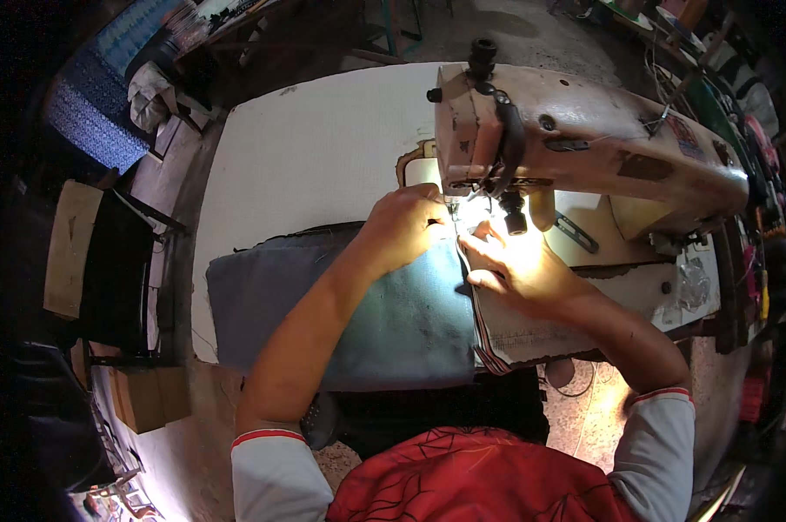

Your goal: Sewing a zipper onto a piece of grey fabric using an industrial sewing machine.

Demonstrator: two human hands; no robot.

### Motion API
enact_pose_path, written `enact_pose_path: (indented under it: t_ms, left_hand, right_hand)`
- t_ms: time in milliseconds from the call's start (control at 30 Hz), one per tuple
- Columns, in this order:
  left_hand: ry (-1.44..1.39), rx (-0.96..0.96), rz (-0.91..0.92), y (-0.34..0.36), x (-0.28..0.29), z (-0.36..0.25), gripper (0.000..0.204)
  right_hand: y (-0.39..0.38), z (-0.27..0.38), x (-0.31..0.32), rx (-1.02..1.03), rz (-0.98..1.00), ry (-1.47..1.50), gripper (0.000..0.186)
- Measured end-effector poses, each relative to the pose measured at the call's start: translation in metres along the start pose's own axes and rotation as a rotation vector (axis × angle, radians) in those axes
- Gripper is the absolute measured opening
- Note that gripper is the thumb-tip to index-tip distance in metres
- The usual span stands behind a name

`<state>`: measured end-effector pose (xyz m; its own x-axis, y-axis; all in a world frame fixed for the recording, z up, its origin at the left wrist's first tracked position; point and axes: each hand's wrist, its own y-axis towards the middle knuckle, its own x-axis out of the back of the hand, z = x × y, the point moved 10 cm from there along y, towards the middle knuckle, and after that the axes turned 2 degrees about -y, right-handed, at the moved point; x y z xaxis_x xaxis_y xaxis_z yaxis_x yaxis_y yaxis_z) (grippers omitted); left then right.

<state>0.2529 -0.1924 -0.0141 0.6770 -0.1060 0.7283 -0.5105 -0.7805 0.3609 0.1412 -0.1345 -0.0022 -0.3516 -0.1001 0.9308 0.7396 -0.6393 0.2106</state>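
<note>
A sewing machine head (584, 122) reaches in from the right over a pale worktable. Beneath its needle end, in the bright lamp light, both hands are close together. My left hand (402, 228) is closed, fingertips pinched left of the needle at the far edge of a folded blue-grey cloth (358, 317); what they pinch is hidden. My right hand (523, 265) lies right of the needle, its thumb and fingers stretched and apart beside a narrow striped strip (482, 337). This strip runs along the cloth's right side to the table's near edge. Glare washes out the right fingertips.
The worktable (315, 130) extends left and behind the cloth. A slotted metal plate (576, 233) and a clear plastic packet (693, 285) lie to the right. Cardboard boxes (149, 398) stand low at left. Patterned blue cloth (93, 113) hangs at far left.
</note>
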Motion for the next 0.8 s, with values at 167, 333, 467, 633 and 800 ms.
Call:
enact_pose_path:
  t_ms: [167,333,467,633,800]
  left_hand:
    - [-0.003,-0.012,0.011,0.0014,0.0024,0.0006,0.014]
    - [0.043,-0.034,0.008,0.0025,0.0055,-0.0017,0.014]
    - [0.055,-0.008,0.021,0.0015,0.0033,0.0004,0.014]
    - [0.014,-0.001,0.023,0.0006,0.0019,0.0031,0.014]
    - [0.014,-0.008,0.020,0.0019,0.0019,0.0016,0.014]
  right_hand:
    - [0.0035,0.0031,0.0016,0.003,-0.020,-0.049,0.053]
    - [0.0035,0.0003,0.0000,0.022,-0.017,-0.104,0.054]
    - [0.0019,0.0048,0.0041,0.088,-0.073,-0.128,0.056]
    - [0.0040,0.0020,0.0027,-0.026,0.039,0.030,0.056]
    - [0.0027,0.0010,0.0000,-0.033,0.059,-0.014,0.057]
